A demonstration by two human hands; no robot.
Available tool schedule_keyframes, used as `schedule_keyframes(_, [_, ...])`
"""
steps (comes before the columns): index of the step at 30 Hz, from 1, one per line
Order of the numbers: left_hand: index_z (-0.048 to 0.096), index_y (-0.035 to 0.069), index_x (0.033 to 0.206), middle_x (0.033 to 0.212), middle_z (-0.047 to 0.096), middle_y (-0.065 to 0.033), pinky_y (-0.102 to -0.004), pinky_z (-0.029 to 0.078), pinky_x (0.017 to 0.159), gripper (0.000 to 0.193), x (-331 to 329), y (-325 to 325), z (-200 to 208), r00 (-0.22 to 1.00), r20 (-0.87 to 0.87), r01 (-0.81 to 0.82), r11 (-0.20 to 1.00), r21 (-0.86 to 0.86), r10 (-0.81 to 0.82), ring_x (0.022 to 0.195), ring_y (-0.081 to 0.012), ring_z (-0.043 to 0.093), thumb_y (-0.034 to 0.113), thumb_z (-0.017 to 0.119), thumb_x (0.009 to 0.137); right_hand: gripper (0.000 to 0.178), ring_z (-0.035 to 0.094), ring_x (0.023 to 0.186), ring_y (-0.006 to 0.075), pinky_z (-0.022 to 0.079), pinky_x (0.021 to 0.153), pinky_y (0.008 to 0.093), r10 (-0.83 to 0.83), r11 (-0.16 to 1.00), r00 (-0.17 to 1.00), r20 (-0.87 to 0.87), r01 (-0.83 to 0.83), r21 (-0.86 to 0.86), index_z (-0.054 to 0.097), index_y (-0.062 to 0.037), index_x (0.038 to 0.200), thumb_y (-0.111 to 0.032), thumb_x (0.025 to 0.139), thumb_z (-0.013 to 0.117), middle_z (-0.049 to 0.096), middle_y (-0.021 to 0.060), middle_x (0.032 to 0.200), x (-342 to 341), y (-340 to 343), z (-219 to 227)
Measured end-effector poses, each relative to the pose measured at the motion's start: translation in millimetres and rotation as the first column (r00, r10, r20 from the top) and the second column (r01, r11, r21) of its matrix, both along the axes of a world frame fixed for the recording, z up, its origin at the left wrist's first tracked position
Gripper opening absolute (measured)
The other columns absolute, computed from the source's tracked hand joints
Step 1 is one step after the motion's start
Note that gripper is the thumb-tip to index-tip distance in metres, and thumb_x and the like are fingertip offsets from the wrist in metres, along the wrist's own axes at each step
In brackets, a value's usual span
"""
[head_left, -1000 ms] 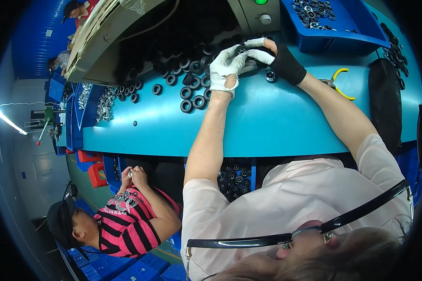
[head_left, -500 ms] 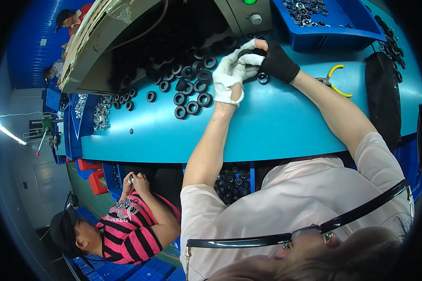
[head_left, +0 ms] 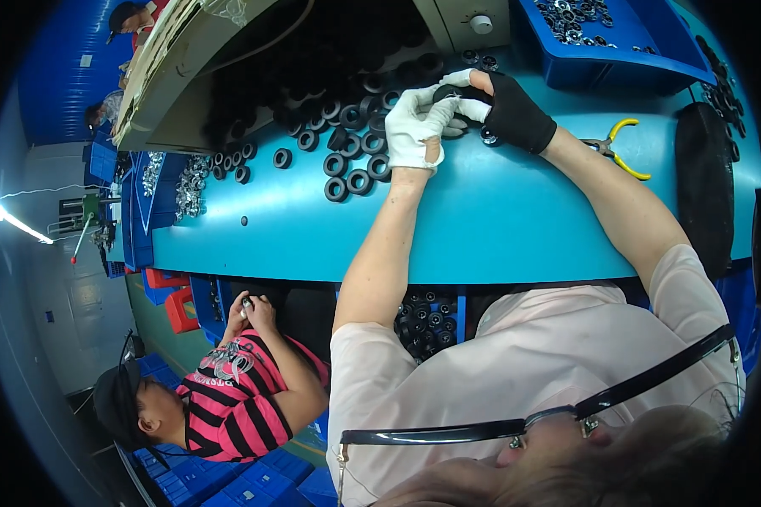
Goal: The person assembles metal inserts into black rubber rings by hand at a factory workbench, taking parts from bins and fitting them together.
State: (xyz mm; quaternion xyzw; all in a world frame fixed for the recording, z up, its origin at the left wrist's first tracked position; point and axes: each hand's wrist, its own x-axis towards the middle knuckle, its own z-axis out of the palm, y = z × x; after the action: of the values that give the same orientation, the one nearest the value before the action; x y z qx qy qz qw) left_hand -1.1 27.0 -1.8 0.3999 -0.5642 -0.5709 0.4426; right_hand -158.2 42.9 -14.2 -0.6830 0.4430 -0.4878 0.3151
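Observation:
My left hand (head_left: 416, 131), in a white glove, and my right hand (head_left: 518, 114), in a black fingerless glove, meet at the far side of the turquoise table. Between their closed fingers is a black rubber ring (head_left: 453, 92), mostly covered by the fingers. Just below my right hand's fingers, a small shiny metal wheel hub (head_left: 489, 137) rests on the table. Many black rubber rings (head_left: 359, 181) lie loose beside my left hand. Beyond the hands sit a few more metal hubs (head_left: 488, 63).
Yellow-handled pliers (head_left: 621, 150) lie right of my right forearm, near a long black cloth-like bundle (head_left: 703, 190). A blue bin (head_left: 617, 72) of metal hubs stands at the back right. A beige machine (head_left: 467, 25) is at the back. At left sits a person in striped clothing (head_left: 237, 393).
Both hands stay together on the black rubber ring, with only small finger shifts. The whole view has shifted slightly, and the green light on the machine has left the frame.

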Motion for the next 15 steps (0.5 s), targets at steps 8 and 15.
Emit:
schedule_keyframes(8, [0.053,-0.01,0.108,0.093,0.062,-0.0156,-0.0276,0.056,0.065,0.027,-5.0,3.0,0.4,0.995,-0.102,-0.007,1.0,-0.006,0.006,0.074,-0.0176,0.064,0.008,0.057,0.089,0.029,0.061,0.092,0.0219,0.046,0.082,0.0297,-0.018,1.0,0.998,0.062,0.018,0.013,0.058,-0.0013,0.107,-0.011,0.08,0.063,0.063,0.0117,0.1,0.3,0.8,0.9])
schedule_keyframes(15, [0.052,-0.005,0.117,0.097,0.062,-0.0122,-0.0304,0.056,0.07,0.033,-0.1,-3.7,-0.1,0.989,-0.132,0.075,0.996,0.054,-0.068,0.079,-0.0187,0.064,0.019,0.048,0.096,0.03,0.06,0.089,0.0186,0.046,0.08,0.0289,-0.055,0.998,0.996,0.077,0.055,0.005,0.06,-0.0023,0.105,-0.017,0.08,0.066,0.064,0.0097,0.097,1.2,1.6,5.2])
